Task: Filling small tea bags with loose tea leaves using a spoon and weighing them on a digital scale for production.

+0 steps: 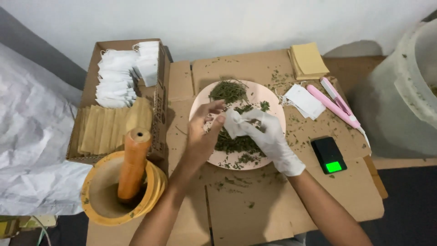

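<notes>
You're at the filling step: over the plate (200, 98), your bare left hand (202, 132) pinches the edge of a small white bag (234, 122), thumb and fingers closed on it, while your gloved right hand (268, 136) grips its other side, fingers curled around it. The bag hangs just above the herbs (236, 143) heaped on the plate. Next, I judge, you need the bag's mouth held open and steady so that herbs can go in.
</notes>
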